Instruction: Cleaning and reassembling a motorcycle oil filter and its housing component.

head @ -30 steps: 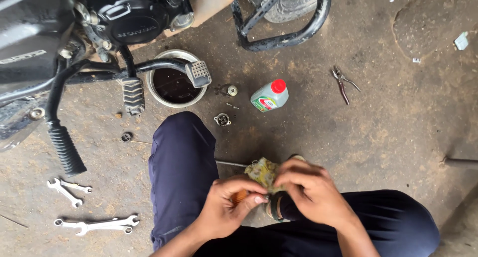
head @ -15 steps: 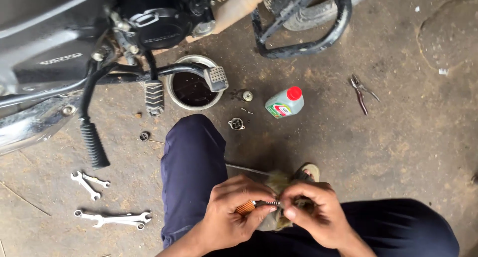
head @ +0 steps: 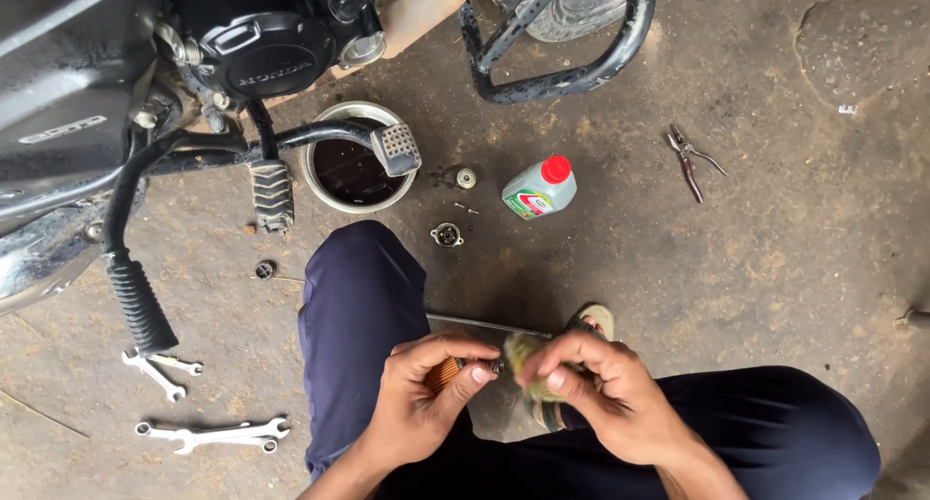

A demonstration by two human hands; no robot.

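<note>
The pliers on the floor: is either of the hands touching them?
No: the pliers lie alone on the concrete, far from both hands.

Left hand (head: pixel 417 403) gripped orange filter (head: pixel 444 373); right hand (head: pixel 596 389) pressed yellow-green rag (head: pixel 528 364). Floor (head: pixel 775 267) carried oil pan (head: pixel 351 171), bottle (head: pixel 539 188), pliers (head: pixel 690 159), spanners (head: pixel 213 432).

Rough, stained concrete floor (head: pixel 775 267). Directly on it: 1 metal bowl (head: pixel 320 192) of dark oil, 1 small oil bottle (head: pixel 539 188) with red cap lying on its side, pliers (head: pixel 690 161) well apart at the right, 4 spanners (head: pixel 208 432) in 2 pairs at the lower left, small metal parts (head: pixel 447 234) near the bowl.
</note>
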